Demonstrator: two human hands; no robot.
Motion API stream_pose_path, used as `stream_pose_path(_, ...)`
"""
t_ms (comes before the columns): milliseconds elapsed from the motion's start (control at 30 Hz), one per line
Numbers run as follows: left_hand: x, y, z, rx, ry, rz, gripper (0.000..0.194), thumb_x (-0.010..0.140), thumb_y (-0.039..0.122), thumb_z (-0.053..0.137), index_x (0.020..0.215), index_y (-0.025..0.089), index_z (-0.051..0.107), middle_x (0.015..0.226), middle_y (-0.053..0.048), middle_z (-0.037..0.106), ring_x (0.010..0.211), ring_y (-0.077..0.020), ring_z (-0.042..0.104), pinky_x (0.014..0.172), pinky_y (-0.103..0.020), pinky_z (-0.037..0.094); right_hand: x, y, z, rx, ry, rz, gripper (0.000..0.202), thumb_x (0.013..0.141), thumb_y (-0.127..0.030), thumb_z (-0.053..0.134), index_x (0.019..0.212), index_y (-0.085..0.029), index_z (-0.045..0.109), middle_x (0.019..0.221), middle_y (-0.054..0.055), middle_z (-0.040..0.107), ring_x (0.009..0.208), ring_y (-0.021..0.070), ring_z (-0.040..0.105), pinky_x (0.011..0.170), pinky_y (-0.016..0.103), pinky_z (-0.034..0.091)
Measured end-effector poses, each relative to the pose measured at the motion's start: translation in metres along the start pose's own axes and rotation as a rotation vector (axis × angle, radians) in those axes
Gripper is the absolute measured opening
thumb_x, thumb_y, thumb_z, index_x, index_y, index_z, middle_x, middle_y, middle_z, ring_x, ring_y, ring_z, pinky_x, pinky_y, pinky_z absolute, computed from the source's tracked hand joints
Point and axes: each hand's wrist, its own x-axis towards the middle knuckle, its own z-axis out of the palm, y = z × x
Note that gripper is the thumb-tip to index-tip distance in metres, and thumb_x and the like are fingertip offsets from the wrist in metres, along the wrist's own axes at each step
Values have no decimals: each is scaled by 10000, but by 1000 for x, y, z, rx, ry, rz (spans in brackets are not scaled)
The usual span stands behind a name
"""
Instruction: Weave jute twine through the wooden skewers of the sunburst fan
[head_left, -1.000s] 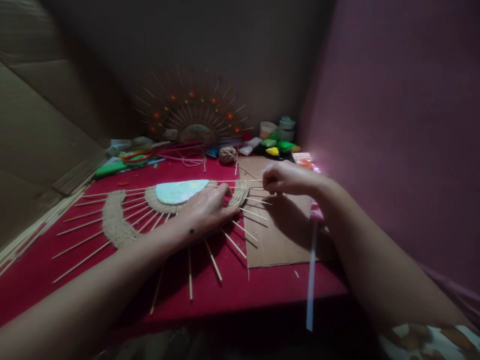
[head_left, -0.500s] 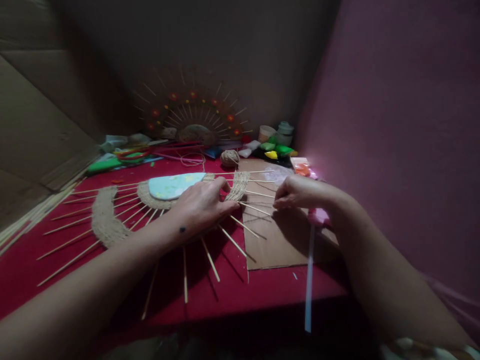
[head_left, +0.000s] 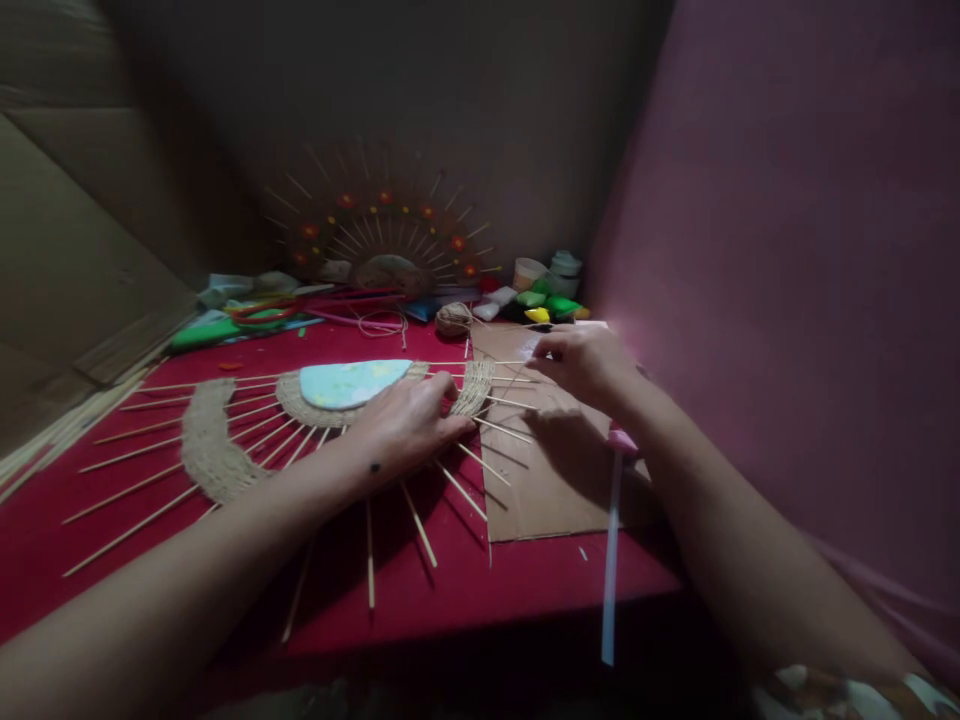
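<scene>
A fan-shaped piece of thin sticks has a pale blue half-round centre (head_left: 352,384) and a woven twine band (head_left: 210,440) around it. My left hand (head_left: 412,415) grips the right end of the woven band (head_left: 474,388), thumb and fingers closed on it. Above the stick tips on the right, my right hand (head_left: 577,360) is pinched on a thin strand of twine (head_left: 510,385), which runs down left to the band. The right part of the fan lies over a cardboard sheet (head_left: 555,500).
A twine ball (head_left: 454,320), coloured packets (head_left: 562,306), cups (head_left: 529,272) and orange-handled scissors (head_left: 262,313) lie at the back. A finished-looking stick fan (head_left: 390,270) leans there. A pale strip (head_left: 611,560) overhangs the red table's (head_left: 450,610) front edge.
My right hand has risen and moved slightly left, drawing the twine strand upward. My left hand stays on the band. The view has shifted slightly.
</scene>
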Motion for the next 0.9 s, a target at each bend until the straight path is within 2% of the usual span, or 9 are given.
stream_pose_path(100, 0, -2, 3, -5, -7, 14, 360, 798, 523, 527, 945, 205, 609, 877, -71, 642, 774, -227, 595, 609, -308, 373, 13, -4, 9, 42, -48, 23, 177, 823, -321, 631, 859, -208, 762, 819, 52, 709, 695, 144, 565, 597, 275, 344)
stream_pose_path(300, -2, -4, 7, 26, -11, 30, 376, 819, 549, 503, 951, 209, 596, 904, -79, 642, 775, -238, 606, 601, -312, 382, 30, -1, 29, 201, -322, 191, 202, 750, -350, 672, 820, -179, 755, 674, 48, 670, 617, 138, 545, 538, 261, 329)
stream_pose_path(400, -2, -4, 8, 64, -27, 34, 367, 818, 557, 502, 920, 213, 583, 889, -78, 640, 768, -249, 607, 590, -314, 376, 30, -3, 32, 272, -341, 260, 202, 751, -348, 658, 802, -172, 743, 637, 34, 658, 601, 133, 554, 526, 248, 333)
stream_pose_path(500, -3, -3, 8, 87, -49, 31, 351, 823, 539, 499, 935, 214, 570, 896, -80, 646, 784, -259, 612, 601, -320, 380, 27, -7, 30, 279, -374, 267, 221, 771, -368, 637, 813, -178, 742, 634, 34, 659, 592, 130, 554, 522, 243, 333)
stream_pose_path(700, -7, -1, 13, 75, -82, 53, 347, 850, 486, 483, 1023, 195, 559, 931, -94, 670, 854, -274, 620, 664, -341, 410, 22, -17, 23, 109, -353, 188, 166, 788, -327, 632, 820, -230, 763, 718, 43, 683, 652, 137, 551, 544, 244, 315)
stream_pose_path(800, -7, -5, 4, -34, -114, 73, 350, 833, 504, 507, 1031, 225, 583, 899, -61, 670, 795, -232, 616, 642, -311, 408, 20, -19, 21, 111, -386, 142, 169, 807, -287, 606, 830, -230, 763, 707, 38, 679, 635, 129, 540, 548, 242, 311)
stream_pose_path(900, -14, -26, -23, -222, -65, 15, 378, 796, 533, 551, 1036, 246, 605, 861, -24, 665, 740, -182, 594, 638, -274, 406, 18, -17, 20, 119, -388, 101, 183, 804, -258, 588, 843, -221, 763, 725, 49, 685, 639, 136, 537, 551, 252, 309)
